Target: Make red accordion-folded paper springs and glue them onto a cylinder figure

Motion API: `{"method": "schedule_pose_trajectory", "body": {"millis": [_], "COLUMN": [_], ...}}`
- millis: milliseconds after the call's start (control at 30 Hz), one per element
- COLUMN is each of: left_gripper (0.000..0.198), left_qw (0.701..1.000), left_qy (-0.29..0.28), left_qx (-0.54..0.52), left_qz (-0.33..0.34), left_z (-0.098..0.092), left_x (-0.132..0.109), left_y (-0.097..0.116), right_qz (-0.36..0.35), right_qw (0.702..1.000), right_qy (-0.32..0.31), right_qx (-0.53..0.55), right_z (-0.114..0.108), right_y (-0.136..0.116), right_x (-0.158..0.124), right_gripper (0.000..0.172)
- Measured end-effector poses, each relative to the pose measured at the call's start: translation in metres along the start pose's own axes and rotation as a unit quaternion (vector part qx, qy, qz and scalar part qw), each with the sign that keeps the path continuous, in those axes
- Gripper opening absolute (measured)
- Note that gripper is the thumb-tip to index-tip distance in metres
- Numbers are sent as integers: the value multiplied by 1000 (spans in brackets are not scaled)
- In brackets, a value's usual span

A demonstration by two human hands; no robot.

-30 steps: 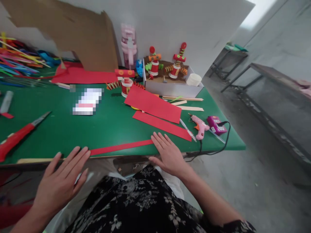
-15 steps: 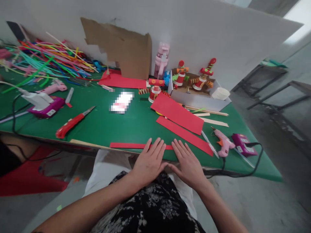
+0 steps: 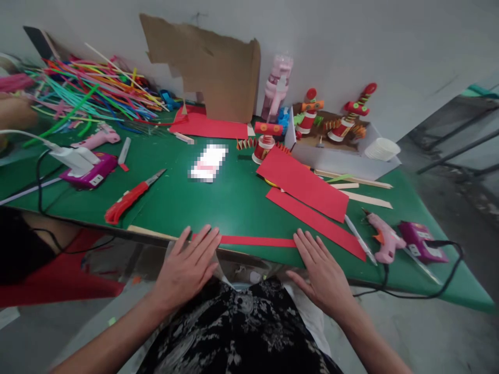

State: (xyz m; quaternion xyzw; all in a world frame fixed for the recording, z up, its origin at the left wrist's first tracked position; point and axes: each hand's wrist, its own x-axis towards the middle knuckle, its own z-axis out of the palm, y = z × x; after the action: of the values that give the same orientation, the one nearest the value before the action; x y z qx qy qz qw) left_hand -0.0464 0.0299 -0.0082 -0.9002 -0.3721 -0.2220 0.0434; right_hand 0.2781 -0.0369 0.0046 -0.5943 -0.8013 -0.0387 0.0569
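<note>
A narrow red paper strip (image 3: pixel 257 241) lies flat along the front edge of the green table (image 3: pixel 234 208). My left hand (image 3: pixel 191 259) rests flat over its left end, fingers stretched out. Over the strip's right end my right hand (image 3: pixel 319 267) lies with fingers extended and thumb apart. Beyond my right hand are a wider red paper strip (image 3: pixel 315 223) and a larger red sheet (image 3: pixel 304 182), lying at a slant. A red utility knife (image 3: pixel 132 197) with its blade out lies to the left of my left hand.
Pink glue guns (image 3: pixel 384 236) lie at right and left beside purple boxes (image 3: pixel 421 241) with cables. Behind stand paper-cup figures (image 3: pixel 265 148), a box (image 3: pixel 343 161), a pink bottle (image 3: pixel 277 88) and cardboard (image 3: pixel 202 67). Pipe cleaners (image 3: pixel 97 93) pile at left, near another person's blurred hand (image 3: pixel 15 111).
My hands have moved apart along the strip: the left slid leftward to its left end, the right slightly rightward. The view shifted a little. Another person's hand has appeared at far left.
</note>
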Motion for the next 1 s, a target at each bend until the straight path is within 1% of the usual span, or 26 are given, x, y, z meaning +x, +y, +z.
{"method": "schedule_pose_trajectory", "body": {"millis": [200,267,333,367,433,500,600,633,700,767,833,900,1000], "left_gripper": [51,50,50,50,49,49,48,47,45,45,45,47,50], "left_qw": [1000,1000,999,999,999,999,999,999,999,999,999,998,998], "left_qy": [12,13,16,19,26,30,28,28,28,30,32,32,37], "left_qx": [-3,-10,-21,-26,-31,-33,-31,-30,-29,-31,-34,-36,-32], "left_qz": [-19,-24,-26,-26,-27,-27,-22,-19,-18,-21,-28,-32,-32], "left_z": [-10,-13,-15,-15,-14,-12,-10,-9,-8,-8,-7,-7,-9], "left_x": [-14,-15,-16,-16,-16,-17,-18,-18,-19,-19,-20,-20,-20], "left_y": [-23,-27,-28,-27,-27,-27,-28,-29,-30,-29,-28,-27,-30], "right_qz": [3,3,12,19,28,-12,-145,-170,-181,-176,-170,-162,-142], "right_qw": [1000,1000,999,999,999,997,980,974,970,970,972,974,978], "right_qy": [-17,-28,-32,-29,-7,4,-12,-19,-22,-22,-19,-19,-23], "right_qx": [9,12,19,26,45,79,138,151,162,164,163,160,152], "right_z": [-1,-6,-17,-23,-35,-40,-32,-25,-11,0,6,8,7], "right_y": [3,4,-2,-9,-32,-64,-112,-124,-138,-140,-134,-125,-109], "right_x": [-1,0,5,10,25,45,74,81,89,91,87,82,71], "right_gripper": [83,84,86,87,92,96,94,95,96,94,90,86,88]}}
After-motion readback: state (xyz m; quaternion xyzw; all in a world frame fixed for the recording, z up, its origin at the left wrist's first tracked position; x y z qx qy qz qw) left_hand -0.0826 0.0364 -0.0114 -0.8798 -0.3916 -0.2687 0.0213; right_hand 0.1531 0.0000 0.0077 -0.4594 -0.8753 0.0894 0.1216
